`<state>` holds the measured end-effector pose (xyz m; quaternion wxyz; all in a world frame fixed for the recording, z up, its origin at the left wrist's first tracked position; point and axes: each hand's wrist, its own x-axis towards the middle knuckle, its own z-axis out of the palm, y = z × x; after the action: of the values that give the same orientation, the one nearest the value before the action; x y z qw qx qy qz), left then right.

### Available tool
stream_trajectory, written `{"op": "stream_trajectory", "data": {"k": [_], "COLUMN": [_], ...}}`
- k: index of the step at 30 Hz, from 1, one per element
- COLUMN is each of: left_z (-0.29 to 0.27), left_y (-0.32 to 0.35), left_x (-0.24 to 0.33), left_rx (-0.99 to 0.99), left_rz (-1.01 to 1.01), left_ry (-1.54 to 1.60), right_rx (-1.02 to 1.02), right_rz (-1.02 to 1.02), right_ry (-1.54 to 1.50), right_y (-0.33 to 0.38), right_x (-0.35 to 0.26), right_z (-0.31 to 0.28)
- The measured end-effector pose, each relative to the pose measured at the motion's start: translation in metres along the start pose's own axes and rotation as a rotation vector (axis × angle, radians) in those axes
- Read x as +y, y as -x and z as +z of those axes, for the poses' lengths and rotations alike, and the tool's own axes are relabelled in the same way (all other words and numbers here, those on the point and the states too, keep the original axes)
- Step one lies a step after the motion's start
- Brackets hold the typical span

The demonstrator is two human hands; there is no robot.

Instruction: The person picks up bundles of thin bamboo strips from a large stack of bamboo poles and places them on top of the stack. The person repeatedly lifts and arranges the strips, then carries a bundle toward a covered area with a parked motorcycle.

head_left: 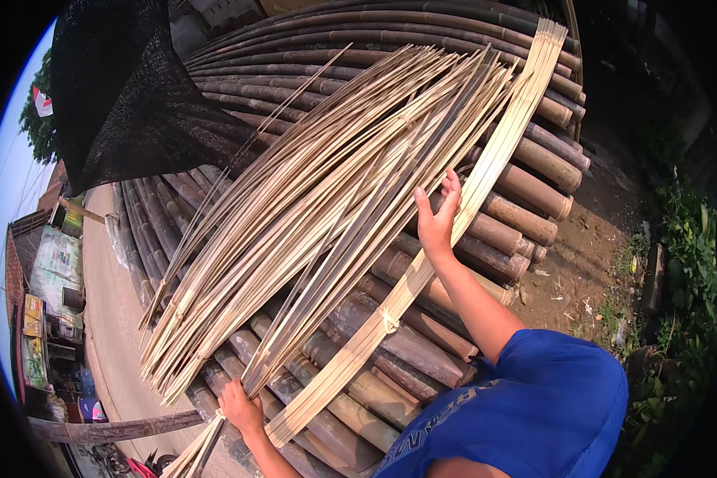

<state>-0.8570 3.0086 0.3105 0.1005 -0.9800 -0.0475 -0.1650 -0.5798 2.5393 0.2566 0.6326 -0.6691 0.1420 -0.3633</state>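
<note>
At the far left, stalls [52, 327] stand beyond the road [119, 334], their goods too small and bent by the lens to make out. Nearer, a log [119, 430] juts across, its left end lost in the dark rim. Black netting [127, 95] hangs over the far left, hiding part of the poles [546, 163] that lie side by side beneath everything. The left hand [243, 408] has its grip closed on the near ends of some strips [311, 207], its fingers' undersides hidden; past it their tail spreads and is cut off at the near edge. The strips lie heaped across the poles, running from near left to far right, a few dark among the pale. Just right of them, a tied bundle [478, 187] slants the same way. The right hand [440, 223] is open, thumb and fingers apart, between heap and bundle; its forearm crosses some pole ends. The blue shirt [526, 406] blocks the near right. Farther right are bare ground [573, 263] and shadowed plants [689, 271].
</note>
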Motion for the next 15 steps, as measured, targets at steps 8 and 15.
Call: {"op": "stream_trajectory", "data": {"k": [8,15], "left_z": [0.103,0.177], "left_y": [-0.032,-0.036], "left_x": [-0.015,-0.007], "left_rx": [-0.008,-0.251], "left_rz": [-0.161,-0.446], "left_ry": [0.096,0.222], "right_rx": [-0.693,-1.315], "right_rz": [-0.55,-0.644], "right_ry": [0.613,1.433], "right_y": [-0.108,-0.183], "right_x": [0.018,0.073], "right_z": [0.103,0.182]}}
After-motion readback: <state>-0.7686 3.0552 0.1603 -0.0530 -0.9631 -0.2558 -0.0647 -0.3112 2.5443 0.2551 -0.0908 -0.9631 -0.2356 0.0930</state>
